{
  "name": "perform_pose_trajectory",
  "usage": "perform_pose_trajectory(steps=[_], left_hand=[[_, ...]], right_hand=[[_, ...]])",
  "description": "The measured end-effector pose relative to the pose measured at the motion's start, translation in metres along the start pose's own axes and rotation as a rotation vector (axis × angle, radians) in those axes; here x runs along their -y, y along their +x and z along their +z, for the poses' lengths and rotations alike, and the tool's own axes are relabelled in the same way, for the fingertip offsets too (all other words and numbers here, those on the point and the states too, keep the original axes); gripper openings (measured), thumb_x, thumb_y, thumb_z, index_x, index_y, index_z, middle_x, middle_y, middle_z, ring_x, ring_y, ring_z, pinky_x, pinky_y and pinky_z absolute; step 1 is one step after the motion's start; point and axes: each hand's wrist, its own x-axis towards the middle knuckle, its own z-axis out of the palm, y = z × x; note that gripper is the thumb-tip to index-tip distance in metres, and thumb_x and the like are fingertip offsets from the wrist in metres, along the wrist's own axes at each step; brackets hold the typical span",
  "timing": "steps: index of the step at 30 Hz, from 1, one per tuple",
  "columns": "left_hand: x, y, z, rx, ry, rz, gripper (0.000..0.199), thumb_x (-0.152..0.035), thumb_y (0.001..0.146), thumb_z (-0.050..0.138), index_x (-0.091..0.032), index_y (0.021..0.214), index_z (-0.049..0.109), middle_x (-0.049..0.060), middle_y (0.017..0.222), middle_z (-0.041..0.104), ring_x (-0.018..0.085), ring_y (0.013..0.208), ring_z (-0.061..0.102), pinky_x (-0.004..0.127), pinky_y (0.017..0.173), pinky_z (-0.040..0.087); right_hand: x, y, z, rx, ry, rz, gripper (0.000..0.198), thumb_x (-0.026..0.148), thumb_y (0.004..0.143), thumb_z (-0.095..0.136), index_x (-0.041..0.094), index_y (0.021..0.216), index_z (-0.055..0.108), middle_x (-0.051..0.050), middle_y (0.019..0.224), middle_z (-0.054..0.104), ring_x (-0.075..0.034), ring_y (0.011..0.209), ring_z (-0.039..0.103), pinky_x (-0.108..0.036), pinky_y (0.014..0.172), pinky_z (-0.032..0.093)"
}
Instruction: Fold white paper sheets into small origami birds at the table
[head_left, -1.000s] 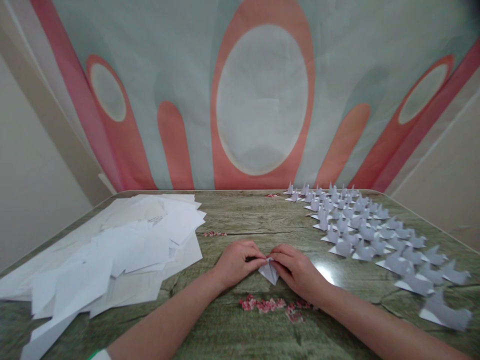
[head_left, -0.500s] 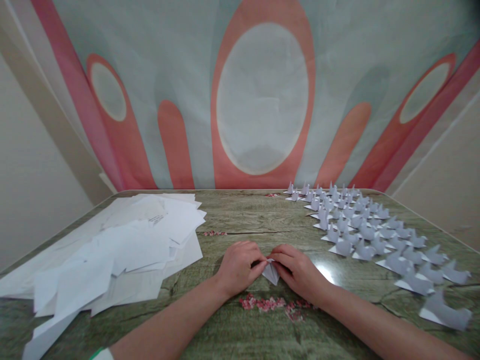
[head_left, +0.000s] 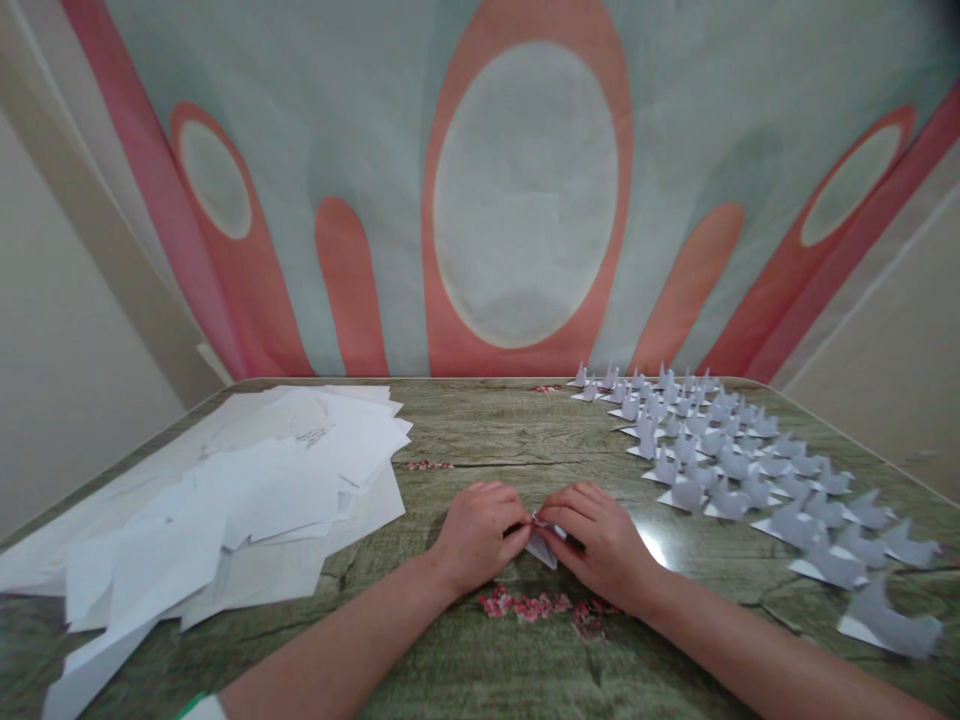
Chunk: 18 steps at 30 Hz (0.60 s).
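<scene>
A small piece of folded white paper (head_left: 541,551) is held between my two hands near the front middle of the table. My left hand (head_left: 484,535) pinches its upper left edge with thumb and fingertips. From the other side, my right hand (head_left: 596,540) grips it, thumb and fingers closed on the paper. The lower tip of the paper points toward me, and its upper part is mostly covered by my fingers. Both hands rest low over the wood-patterned table (head_left: 487,425), their fingertips almost meeting.
Loose white paper sheets (head_left: 277,490) lie in an overlapping pile on the left. Several rows of folded white paper birds (head_left: 731,460) stand along the right side. A patterned backdrop (head_left: 525,200) rises behind the table's far edge.
My right hand has shifted slightly left over the folded paper, so less of the paper shows. My left hand stays almost in place.
</scene>
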Motion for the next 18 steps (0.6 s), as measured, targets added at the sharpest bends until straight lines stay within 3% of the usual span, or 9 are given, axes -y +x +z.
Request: perform_pose_trajectory(steps=[18], left_hand=[[0.0,-0.0002,0.0022,-0.011,0.047,0.013,0.009,-0.022,0.079,0.056,-0.019,0.071,0.06,-0.002,0.074,0.059,0.013,0.074,0.051,0.027,0.067,0.034]], right_hand=[[0.0009,0.0002,0.0007,-0.009,0.018,-0.031,0.012,0.018,0.085,0.051,0.019,0.085,0.063,-0.004,0.08,0.063,-0.016,0.076,0.051,-0.031,0.067,0.037]])
